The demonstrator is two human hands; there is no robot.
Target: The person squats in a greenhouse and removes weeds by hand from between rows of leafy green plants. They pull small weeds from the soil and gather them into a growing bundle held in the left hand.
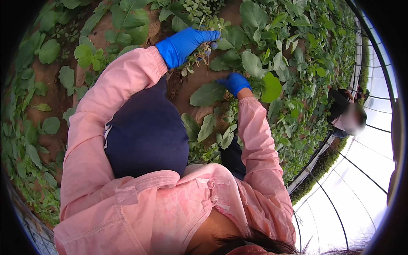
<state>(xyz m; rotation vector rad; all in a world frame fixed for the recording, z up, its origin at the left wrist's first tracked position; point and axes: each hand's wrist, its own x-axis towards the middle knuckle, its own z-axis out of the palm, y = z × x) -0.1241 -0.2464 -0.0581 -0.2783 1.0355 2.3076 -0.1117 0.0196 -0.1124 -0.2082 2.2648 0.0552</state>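
Observation:
My left hand [188, 44], in a blue glove, is closed round a bunch of small uprooted weeds [204, 51] with thin roots hanging down. My right hand [236, 83], also blue-gloved, is lower and to the right, among the leaves beside a broad green leaf [208, 94]; its fingertips are partly hidden, and whether they grip anything does not show. Brown soil [188, 86] lies between and below the hands. Small-leaved weeds [199, 8] grow just above my left hand.
Broad-leaved crop plants [251, 16] grow densely on the right and in looser rows at left [49, 51]. My bent knee [146, 134] in dark trousers is close below my left hand. Another person [342, 111] is at the far right, near the translucent greenhouse wall [344, 178] and its frame.

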